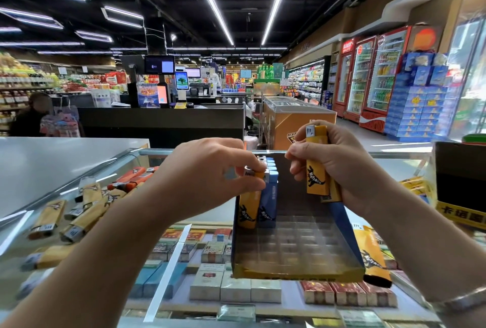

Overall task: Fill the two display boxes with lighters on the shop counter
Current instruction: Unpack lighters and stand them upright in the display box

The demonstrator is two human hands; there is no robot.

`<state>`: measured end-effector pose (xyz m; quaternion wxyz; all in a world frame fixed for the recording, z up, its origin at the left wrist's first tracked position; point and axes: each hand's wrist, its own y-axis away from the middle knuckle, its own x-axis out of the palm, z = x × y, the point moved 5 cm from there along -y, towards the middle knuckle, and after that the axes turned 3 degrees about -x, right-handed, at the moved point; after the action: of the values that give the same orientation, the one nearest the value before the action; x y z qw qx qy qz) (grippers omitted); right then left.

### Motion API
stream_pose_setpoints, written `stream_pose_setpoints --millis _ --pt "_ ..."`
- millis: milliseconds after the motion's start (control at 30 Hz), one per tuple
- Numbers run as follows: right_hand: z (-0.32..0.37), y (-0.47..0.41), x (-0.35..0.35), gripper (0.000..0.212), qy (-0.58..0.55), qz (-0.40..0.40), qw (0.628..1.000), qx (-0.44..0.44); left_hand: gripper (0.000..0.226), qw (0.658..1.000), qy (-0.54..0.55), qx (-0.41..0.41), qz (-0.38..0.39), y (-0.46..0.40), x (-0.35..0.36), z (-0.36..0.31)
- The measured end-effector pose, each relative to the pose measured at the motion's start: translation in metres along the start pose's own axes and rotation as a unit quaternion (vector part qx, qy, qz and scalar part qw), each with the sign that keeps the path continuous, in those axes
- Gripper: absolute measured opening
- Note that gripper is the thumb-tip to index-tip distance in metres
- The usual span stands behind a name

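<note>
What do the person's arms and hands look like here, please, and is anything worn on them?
Both forearms are bare, with no sleeves in view and no gloves on the left hand or the right hand. The only item worn is a silvery metal bangle around the right wrist, at the lower right edge of the view. No rings or markings can be made out on the fingers.

One display box (297, 272), two hands, two loose orange lighters (132, 176); other lighters too blurred to count.
</note>
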<state>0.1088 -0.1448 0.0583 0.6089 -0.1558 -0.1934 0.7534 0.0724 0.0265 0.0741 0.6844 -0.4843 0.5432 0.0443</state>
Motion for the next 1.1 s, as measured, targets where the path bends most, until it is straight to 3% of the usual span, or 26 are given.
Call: stream_pose_setpoints --millis 200,433,633,800,933,1033,1100 --pt "0.000 0.000 -0.001 0.016 -0.007 0.002 1.000 -0.002 0.014 0.999 0.020 -0.003 -0.032 0.000 0.001 0.004" --pt "0.001 0.000 -0.001 0.015 -0.002 0.004 1.000 -0.002 0.010 0.997 -0.049 0.037 -0.036 -0.001 0.004 -0.006" --pt "-0.002 0.000 -0.001 0.013 0.001 0.019 1.000 0.008 0.034 1.000 0.015 -0.020 0.013 0.001 0.001 0.008" --pt "-0.002 0.000 0.000 0.013 0.004 0.032 0.999 0.015 0.042 0.999 0.041 -0.030 0.004 0.000 0.003 0.012" --pt "0.000 0.002 0.006 0.033 0.028 0.085 0.995 0.033 0.045 0.995 0.070 -0.051 -0.051 -0.002 0.001 0.017" --pt "-0.001 0.007 0.016 0.048 0.063 0.172 0.980 0.072 0.031 0.987 0.094 -0.049 -0.119 -0.002 -0.004 0.011" --pt "0.000 0.013 0.024 0.052 0.064 0.240 0.964 0.095 0.031 0.986 0.108 -0.028 -0.125 -0.002 -0.003 0.003"
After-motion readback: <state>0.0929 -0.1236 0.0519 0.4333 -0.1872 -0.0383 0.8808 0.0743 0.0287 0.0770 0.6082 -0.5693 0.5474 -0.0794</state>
